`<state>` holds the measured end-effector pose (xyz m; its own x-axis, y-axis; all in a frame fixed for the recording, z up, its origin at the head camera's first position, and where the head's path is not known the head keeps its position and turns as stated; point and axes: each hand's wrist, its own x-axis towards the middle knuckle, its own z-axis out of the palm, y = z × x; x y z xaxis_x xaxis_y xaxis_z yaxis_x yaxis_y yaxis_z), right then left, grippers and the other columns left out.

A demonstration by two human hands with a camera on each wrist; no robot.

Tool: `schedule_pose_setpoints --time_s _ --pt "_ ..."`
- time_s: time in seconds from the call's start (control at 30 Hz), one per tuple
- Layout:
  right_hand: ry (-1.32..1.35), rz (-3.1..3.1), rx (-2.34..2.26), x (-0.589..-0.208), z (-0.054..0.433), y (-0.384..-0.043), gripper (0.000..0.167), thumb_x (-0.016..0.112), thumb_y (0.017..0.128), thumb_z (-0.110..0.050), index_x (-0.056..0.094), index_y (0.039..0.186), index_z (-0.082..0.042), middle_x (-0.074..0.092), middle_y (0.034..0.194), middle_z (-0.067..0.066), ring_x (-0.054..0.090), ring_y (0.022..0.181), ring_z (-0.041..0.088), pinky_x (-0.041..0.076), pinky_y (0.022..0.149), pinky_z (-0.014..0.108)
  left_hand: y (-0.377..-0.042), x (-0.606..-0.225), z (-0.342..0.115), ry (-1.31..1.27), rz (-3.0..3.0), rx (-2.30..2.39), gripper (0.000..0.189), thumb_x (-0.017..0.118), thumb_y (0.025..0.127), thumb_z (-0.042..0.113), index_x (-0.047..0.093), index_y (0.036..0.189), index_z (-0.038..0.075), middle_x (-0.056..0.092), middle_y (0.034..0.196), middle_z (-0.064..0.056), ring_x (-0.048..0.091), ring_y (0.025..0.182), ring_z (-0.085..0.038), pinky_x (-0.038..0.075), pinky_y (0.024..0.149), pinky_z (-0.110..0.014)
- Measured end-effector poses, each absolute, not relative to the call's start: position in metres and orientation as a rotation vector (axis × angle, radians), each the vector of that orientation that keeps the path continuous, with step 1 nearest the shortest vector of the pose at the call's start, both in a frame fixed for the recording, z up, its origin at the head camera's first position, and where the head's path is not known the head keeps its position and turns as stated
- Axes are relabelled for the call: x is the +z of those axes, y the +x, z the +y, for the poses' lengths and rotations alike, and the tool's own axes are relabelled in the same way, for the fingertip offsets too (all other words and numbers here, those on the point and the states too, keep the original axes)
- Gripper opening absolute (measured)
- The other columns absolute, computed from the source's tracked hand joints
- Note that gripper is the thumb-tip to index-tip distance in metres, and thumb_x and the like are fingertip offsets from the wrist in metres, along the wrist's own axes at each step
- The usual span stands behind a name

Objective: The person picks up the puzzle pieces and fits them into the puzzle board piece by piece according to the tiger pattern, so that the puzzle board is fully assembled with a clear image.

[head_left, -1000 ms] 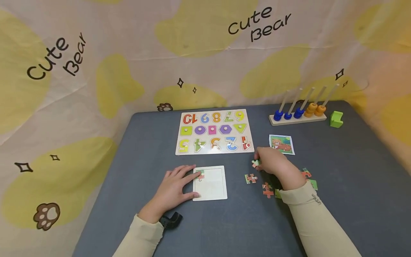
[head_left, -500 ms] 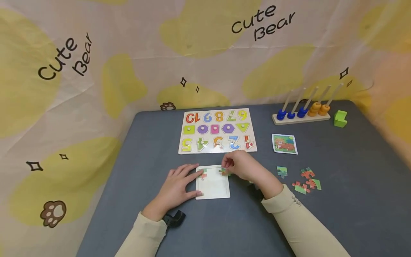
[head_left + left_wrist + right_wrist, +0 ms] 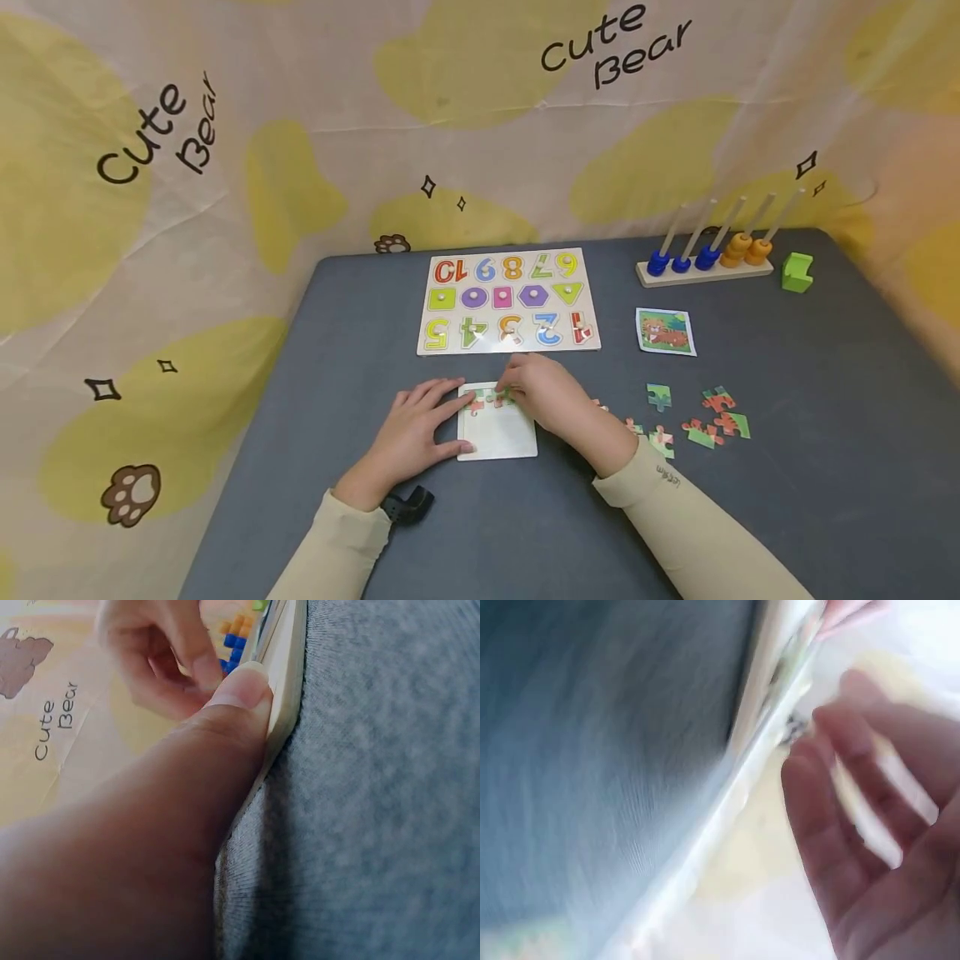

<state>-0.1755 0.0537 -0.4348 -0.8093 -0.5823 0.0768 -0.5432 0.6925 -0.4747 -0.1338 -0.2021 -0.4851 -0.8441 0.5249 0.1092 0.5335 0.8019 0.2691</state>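
A shallow white puzzle tray [image 3: 498, 437] lies in front of me. My left hand [image 3: 417, 427] rests at its left side, with the fingers spread over the top left corner and the thumb on the lower left edge. One red and green jigsaw piece [image 3: 476, 407] sits in the top left corner by the index fingertip. Over the tray's top edge, my right hand [image 3: 550, 402] pinches another jigsaw piece [image 3: 498, 399] beside the first one; its fingertips partly cover it. In the left wrist view the left thumb [image 3: 236, 697] presses the tray's rim.
Several loose jigsaw pieces [image 3: 725, 424] lie on the dark table right of the tray, some partly behind the right forearm. A bear picture card [image 3: 666, 332] is beyond them. Farther back are a number-and-shape board [image 3: 508, 302], a bead-peg stand [image 3: 705, 272] and a green block [image 3: 797, 272].
My right hand has carried a jigsaw piece leftward from the loose pieces to the tray, beside the corner piece. My left hand has stayed on the tray.
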Motion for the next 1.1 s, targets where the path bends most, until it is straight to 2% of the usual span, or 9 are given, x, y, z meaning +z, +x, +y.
schedule_pose_setpoints --time_s 0.1,0.23,0.5,0.67,0.9,1.1 --pt "-1.024 2.828 -0.579 -0.431 0.057 -0.169 0.016 0.081 0.090 -0.001 0.084 0.103 -0.010 0.072 0.106 0.004 0.064 0.096 0.024 0.056 0.084 0.039 -0.135 -0.485 -0.202 -0.866 -2.965 -0.441 0.079 0.080 0.088 0.057 0.055 0.155 0.024 0.044 0.162 -0.002 0.040 0.145 -0.027 0.037 0.104 -0.052" --pt "-1.077 2.798 -0.455 -0.431 0.058 -0.164 0.021 0.079 0.093 -0.005 0.082 0.113 -0.007 0.069 0.118 0.007 0.062 0.103 0.027 0.056 0.087 0.039 -0.138 -0.484 -0.201 -0.863 -2.972 -0.446 0.078 0.079 0.089 0.058 0.055 0.155 0.024 0.043 0.163 -0.001 0.039 0.145 -0.027 0.037 0.104 -0.051" --pt "-1.156 2.785 -0.506 -0.439 0.051 -0.162 0.026 0.077 0.094 -0.003 0.079 0.120 -0.005 0.066 0.120 0.010 0.063 0.104 0.028 0.055 0.090 0.040 -0.141 -0.483 -0.201 -0.869 -2.959 -0.423 0.078 0.079 0.088 0.059 0.056 0.154 0.024 0.044 0.162 -0.002 0.040 0.145 -0.027 0.037 0.103 -0.051" --pt "-1.112 2.844 -0.440 -0.440 0.045 -0.158 0.028 0.073 0.097 -0.005 0.078 0.124 -0.010 0.066 0.121 0.007 0.061 0.105 0.026 0.056 0.089 0.038 -0.142 -0.482 -0.201 -0.874 -2.959 -0.424 0.078 0.079 0.088 0.059 0.056 0.154 0.023 0.044 0.162 -0.002 0.039 0.145 -0.027 0.037 0.103 -0.052" --pt "-1.136 2.889 -0.148 -0.441 0.040 -0.152 0.038 0.067 0.102 -0.009 0.071 0.138 -0.021 0.063 0.125 0.008 0.058 0.103 0.026 0.056 0.088 0.038 -0.141 -0.481 -0.202 -0.862 -2.972 -0.432 0.079 0.080 0.088 0.058 0.056 0.154 0.024 0.044 0.162 -0.001 0.039 0.146 -0.027 0.036 0.105 -0.052" --pt "-1.163 2.892 -0.119 -0.445 0.041 -0.149 0.036 0.066 0.103 -0.010 0.072 0.137 -0.022 0.062 0.125 0.007 0.056 0.103 0.026 0.054 0.093 0.042 -0.137 -0.484 -0.203 -0.851 -2.993 -0.441 0.078 0.079 0.088 0.060 0.056 0.155 0.025 0.042 0.163 -0.001 0.038 0.146 -0.026 0.037 0.105 -0.051"
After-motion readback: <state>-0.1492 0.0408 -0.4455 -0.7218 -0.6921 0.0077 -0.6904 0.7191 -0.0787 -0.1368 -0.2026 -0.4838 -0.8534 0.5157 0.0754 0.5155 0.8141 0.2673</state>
